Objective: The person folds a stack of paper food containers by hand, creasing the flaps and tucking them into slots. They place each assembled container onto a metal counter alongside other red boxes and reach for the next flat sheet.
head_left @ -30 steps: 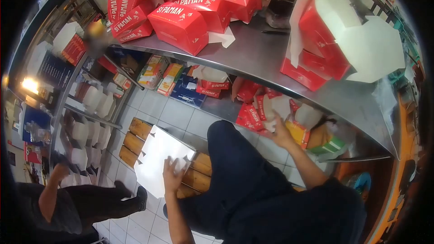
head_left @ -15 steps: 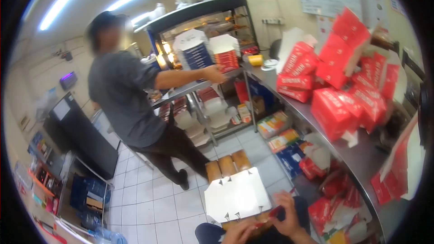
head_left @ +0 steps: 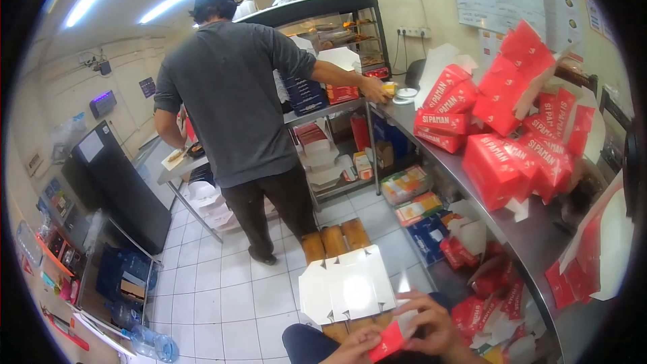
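Observation:
A flat white box blank (head_left: pixel 340 290) lies unfolded on a wooden slatted stool (head_left: pixel 335 240) in front of my knees. At its near edge stands a red cardboard flap (head_left: pixel 387 344) with a small white print. My left hand (head_left: pixel 359 346) pinches the flap's left side between thumb and fingers. On the flap's right side, my right hand (head_left: pixel 433 327) grips its pale edge, fingers bent over the top. The blank's far side lies flat, with small cut tabs along its creases.
Folded red boxes (head_left: pixel 499 165) pile up on the steel table (head_left: pixel 465 185) at right, with more cartons on the shelf below. A person in a grey shirt (head_left: pixel 232 101) stands ahead, back turned, one arm reaching toward the table. A dark fridge (head_left: pixel 121 189) stands at left.
The person ahead has turned away, stepped nearer the counter and stretched an arm to the table's corner. My hands have raised the red flap, which now shows more of its face.

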The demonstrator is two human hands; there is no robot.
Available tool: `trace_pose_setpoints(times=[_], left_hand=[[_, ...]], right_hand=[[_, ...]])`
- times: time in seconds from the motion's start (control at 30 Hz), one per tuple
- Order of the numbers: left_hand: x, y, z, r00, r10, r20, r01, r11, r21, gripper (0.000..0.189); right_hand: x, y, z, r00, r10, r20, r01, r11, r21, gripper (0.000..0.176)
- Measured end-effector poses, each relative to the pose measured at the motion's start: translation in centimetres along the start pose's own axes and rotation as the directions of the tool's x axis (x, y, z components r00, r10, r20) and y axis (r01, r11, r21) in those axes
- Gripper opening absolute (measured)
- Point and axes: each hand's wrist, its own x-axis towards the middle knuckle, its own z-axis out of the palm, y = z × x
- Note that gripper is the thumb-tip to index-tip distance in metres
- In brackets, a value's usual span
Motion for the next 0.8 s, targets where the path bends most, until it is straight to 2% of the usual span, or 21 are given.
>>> trace_pose_setpoints(times=[0.03,0.07,0.1,0.13,0.2,0.27,0.3,0.33,0.37,0.43,0.47,0.53,0.57,0.6,0.67,0.7,0.73,0.77,0.8], left_hand=[[0.8,-0.5,-1.0,0.987,0.148,0.069,-0.153,0.986,0.067,0.044],[1.2,-0.8,-1.4,0.946,0.29,0.146,-0.308,0.944,0.121,0.042],[0.2,0.4,0.0,0.946,0.324,0.032,-0.321,0.914,0.248,0.042],[-0.6,1.4,1.2,0.946,0.322,0.031,-0.319,0.915,0.248,0.042],[-1.6,2.8,2.6,0.916,0.397,-0.054,-0.357,0.87,0.341,0.044],[-2.3,3.3,1.6,0.908,0.416,-0.057,-0.359,0.84,0.408,0.048],[-2.7,3.6,1.2,0.903,0.429,0.013,-0.386,0.8,0.459,0.048],[-2.9,3.7,1.1,0.896,0.436,0.083,-0.415,0.756,0.507,0.049],[-2.9,3.8,1.2,0.896,0.437,0.079,-0.413,0.757,0.507,0.049],[-3.0,4.2,1.4,0.887,0.455,0.082,-0.422,0.725,0.545,0.051],[-3.2,4.2,1.2,0.888,0.453,0.076,-0.416,0.724,0.55,0.051],[-3.3,4.5,0.7,0.945,0.316,0.08,-0.291,0.706,0.645,0.057],[-3.2,4.9,0.0,0.945,0.32,0.074,-0.289,0.706,0.647,0.057],[-2.9,5.6,-1.2,0.903,0.323,0.284,-0.423,0.545,0.724,0.062],[-2.6,6.8,-2.5,0.736,0.192,0.649,-0.677,0.183,0.713,0.075],[-2.5,7.4,-2.0,0.707,0.177,0.685,-0.703,0.059,0.709,0.064],[-2.4,7.2,-2.3,0.707,0.18,0.684,-0.701,0.057,0.71,0.064],[-2.5,6.8,-2.8,0.887,0.174,0.428,-0.458,0.208,0.864,0.037],[-2.4,6.6,-3.3,0.983,0.121,0.136,-0.17,0.347,0.922,0.018]], right_hand=[[0.7,-1.6,0.5,0.996,0.077,-0.041,-0.083,0.977,-0.197,0.034],[1.3,-2.4,0.6,0.996,0.079,-0.043,-0.086,0.976,-0.199,0.034],[1.9,-3.0,0.7,0.994,0.111,0.003,-0.097,0.877,-0.47,0.031],[2.3,-3.3,0.8,0.987,0.154,0.038,-0.083,0.707,-0.702,0.029],[2.7,-3.6,0.8,0.985,0.168,0.03,-0.095,0.686,-0.722,0.026],[2.9,-3.9,0.4,0.96,0.253,0.12,-0.111,0.737,-0.667,0.025],[3.1,-4.1,0.3,0.959,0.253,0.126,-0.107,0.738,-0.667,0.025],[3.4,-4.2,0.4,0.943,0.237,0.234,-0.03,0.76,-0.65,0.024],[3.5,-4.2,0.5,0.916,0.219,0.337,0.043,0.782,-0.622,0.024],[3.2,-3.7,0.5,0.899,0.241,0.364,0.036,0.79,-0.612,0.024],[3.1,-3.2,0.5,0.884,0.26,0.388,0.033,0.795,-0.606,0.024],[2.2,-1.8,0.0,0.888,0.246,0.389,0.029,0.813,-0.581,0.024],[1.8,-1.3,-0.4,0.89,0.236,0.391,0.026,0.829,-0.559,0.025],[1.8,-1.2,-0.9,0.888,0.23,0.398,0.033,0.832,-0.554,0.025],[1.9,-1.5,-2.0,0.945,0.25,0.21,-0.071,0.786,-0.614,0.026],[1.9,-1.8,-2.5,0.933,0.295,0.208,-0.103,0.77,-0.629,0.023],[1.8,-1.4,-2.5,0.932,0.292,0.212,-0.099,0.772,-0.627,0.023],[1.5,-1.0,-2.4,0.927,0.287,0.241,-0.056,0.742,-0.669,0.023],[1.2,-0.7,-2.2,0.92,0.283,0.27,-0.01,0.708,-0.706,0.022]])
